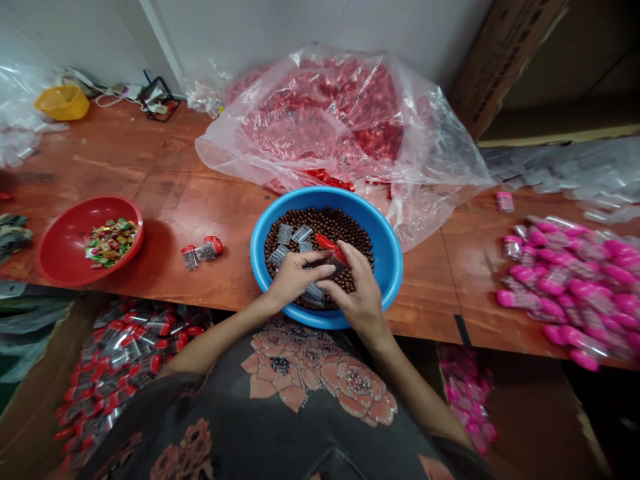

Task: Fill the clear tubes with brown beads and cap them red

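Observation:
Over the blue basin point(259, 257), my right hand point(361, 287) grips a small clear plastic container with a red flip lid point(330, 245). The lid appears raised. My left hand point(296, 275) is closed, its thumb and fingers pinching at the container's near side; the fingers partly hide the container's body. Brown round beads point(320, 219) fill the bottom of the basin. Several clear lidless boxes point(285, 233) lie on the beads, left of and beneath my hands.
Two red-lidded containers point(203, 250) lie left of the basin, near a red bowl point(60, 243) of wrapped candies. A plastic bag of red lids point(325, 113) stands behind. Pink-capped containers point(575, 280) are piled at right. Filled red-lidded containers point(125, 360) lie below the table edge.

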The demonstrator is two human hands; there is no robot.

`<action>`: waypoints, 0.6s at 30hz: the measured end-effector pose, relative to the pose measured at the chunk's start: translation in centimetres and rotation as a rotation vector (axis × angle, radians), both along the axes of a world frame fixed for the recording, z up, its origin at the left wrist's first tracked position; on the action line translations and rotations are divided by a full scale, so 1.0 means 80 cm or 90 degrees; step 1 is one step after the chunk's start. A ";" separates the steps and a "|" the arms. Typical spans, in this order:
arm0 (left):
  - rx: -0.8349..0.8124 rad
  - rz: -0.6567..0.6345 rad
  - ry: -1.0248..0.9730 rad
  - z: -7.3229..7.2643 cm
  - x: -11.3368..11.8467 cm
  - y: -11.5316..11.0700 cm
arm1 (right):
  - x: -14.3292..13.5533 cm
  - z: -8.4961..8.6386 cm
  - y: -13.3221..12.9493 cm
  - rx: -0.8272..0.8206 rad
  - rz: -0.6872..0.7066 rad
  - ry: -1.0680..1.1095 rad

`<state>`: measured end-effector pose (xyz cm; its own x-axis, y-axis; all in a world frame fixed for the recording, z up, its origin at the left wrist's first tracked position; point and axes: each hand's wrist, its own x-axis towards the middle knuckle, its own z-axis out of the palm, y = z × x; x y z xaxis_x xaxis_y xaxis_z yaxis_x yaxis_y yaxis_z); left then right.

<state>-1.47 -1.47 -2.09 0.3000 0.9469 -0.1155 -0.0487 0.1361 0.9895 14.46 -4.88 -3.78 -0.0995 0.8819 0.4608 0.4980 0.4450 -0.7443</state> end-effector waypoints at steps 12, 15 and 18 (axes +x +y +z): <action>-0.307 0.064 -0.228 0.008 0.009 0.001 | 0.004 0.008 0.018 0.132 0.051 -0.219; -0.355 0.054 -0.283 0.013 0.012 0.005 | 0.000 0.007 0.018 0.147 0.095 -0.255; -0.393 0.041 -0.300 0.011 0.014 0.008 | -0.002 0.005 0.017 0.146 0.076 -0.280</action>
<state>-0.39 -0.86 -1.23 0.3952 0.7697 -0.5014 -0.4718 0.6384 0.6081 14.26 -3.55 -3.40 -0.4218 0.7332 0.5334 0.6772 0.6459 -0.3524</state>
